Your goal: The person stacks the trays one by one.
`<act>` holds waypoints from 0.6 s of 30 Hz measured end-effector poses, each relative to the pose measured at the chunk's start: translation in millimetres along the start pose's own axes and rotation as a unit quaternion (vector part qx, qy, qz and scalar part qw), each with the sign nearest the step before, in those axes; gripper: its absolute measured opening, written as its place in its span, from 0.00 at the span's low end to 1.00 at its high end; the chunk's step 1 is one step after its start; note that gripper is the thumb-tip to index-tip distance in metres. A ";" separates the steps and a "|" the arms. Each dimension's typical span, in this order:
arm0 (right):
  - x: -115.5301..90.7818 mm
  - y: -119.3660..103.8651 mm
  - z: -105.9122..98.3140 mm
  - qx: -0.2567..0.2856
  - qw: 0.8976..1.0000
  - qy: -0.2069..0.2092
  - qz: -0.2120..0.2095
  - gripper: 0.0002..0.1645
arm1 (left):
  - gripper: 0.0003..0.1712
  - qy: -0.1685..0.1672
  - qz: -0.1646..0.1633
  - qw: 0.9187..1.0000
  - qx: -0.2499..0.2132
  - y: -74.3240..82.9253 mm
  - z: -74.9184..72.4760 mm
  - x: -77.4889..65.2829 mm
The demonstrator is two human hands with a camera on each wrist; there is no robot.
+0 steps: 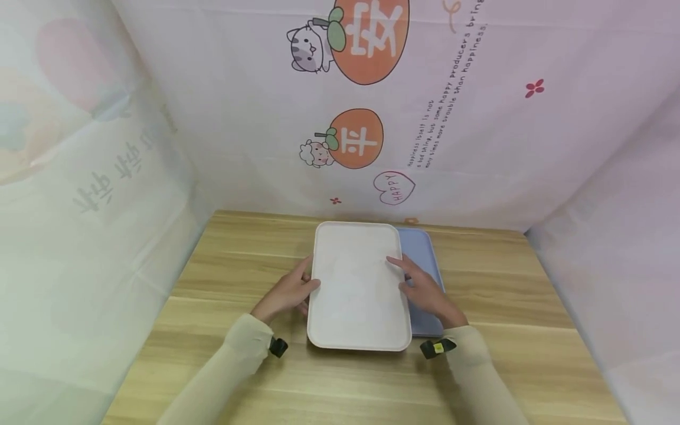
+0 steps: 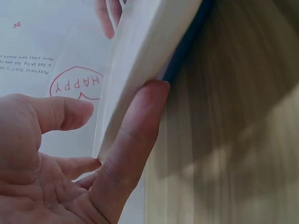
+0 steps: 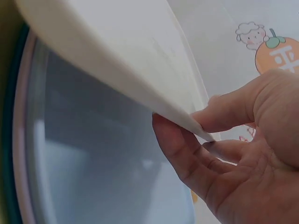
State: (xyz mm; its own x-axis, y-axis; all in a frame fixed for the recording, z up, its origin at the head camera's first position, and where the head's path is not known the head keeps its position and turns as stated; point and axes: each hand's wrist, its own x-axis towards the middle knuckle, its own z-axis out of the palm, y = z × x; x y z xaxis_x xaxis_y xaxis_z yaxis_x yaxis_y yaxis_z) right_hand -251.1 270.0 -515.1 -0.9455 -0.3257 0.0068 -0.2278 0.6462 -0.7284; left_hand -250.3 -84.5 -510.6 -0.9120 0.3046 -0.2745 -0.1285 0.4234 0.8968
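Both hands hold a white rectangular tray [image 1: 358, 295] with rounded corners, one hand on each long side. My left hand [image 1: 288, 291] grips its left edge, the thumb at the rim and fingers under the side. At the right edge, the thumb and fingers of my right hand [image 1: 427, 291] pinch the rim. In the right wrist view the white tray is raised and tilted over a blue tray [image 3: 103, 121]. Much of the blue tray is hidden under it in the head view.
Pink [image 3: 18, 140] and teal [image 3: 8, 140] rims show beneath the blue tray in a stack. A wood-grain table [image 1: 504, 283] carries everything. Printed white cloth [image 1: 255, 118] hangs along the table's back, with more cloth at both sides.
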 end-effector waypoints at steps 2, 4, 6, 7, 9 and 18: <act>0.9 3.3 -3.8 -0.005 1.000 0.009 0.005 0.40 | 0.46 -0.002 0.004 1.000 0.001 4.3 4.6 6.3; 2.3 7.1 -6.8 -0.007 1.000 0.016 0.005 0.40 | 0.46 -0.004 0.006 1.000 0.003 7.3 9.1 11.8; 4.0 10.7 -9.2 -0.009 1.000 0.022 0.004 0.40 | 0.45 -0.005 0.009 1.000 0.008 9.1 13.5 16.8; 4.8 12.6 -10.3 -0.005 1.000 0.023 0.010 0.39 | 0.46 -0.005 0.008 1.000 0.010 9.8 15.8 19.1; 5.9 15.7 -12.7 -0.002 1.000 0.022 0.019 0.39 | 0.45 -0.008 0.007 1.000 0.008 10.8 20.0 23.1; 6.1 25.1 -21.8 -0.005 0.998 0.025 0.065 0.42 | 0.44 -0.022 0.013 0.999 -0.021 14.8 37.8 38.7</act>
State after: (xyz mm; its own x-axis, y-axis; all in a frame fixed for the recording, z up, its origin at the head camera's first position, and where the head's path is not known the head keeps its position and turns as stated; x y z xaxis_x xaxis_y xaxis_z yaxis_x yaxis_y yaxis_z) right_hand -267.7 299.3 -518.3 -0.9775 -0.2041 -0.0522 -0.1052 0.6874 -0.7186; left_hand -272.7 -34.2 -521.0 -0.8978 0.3524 -0.2641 -0.1213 0.3786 0.9176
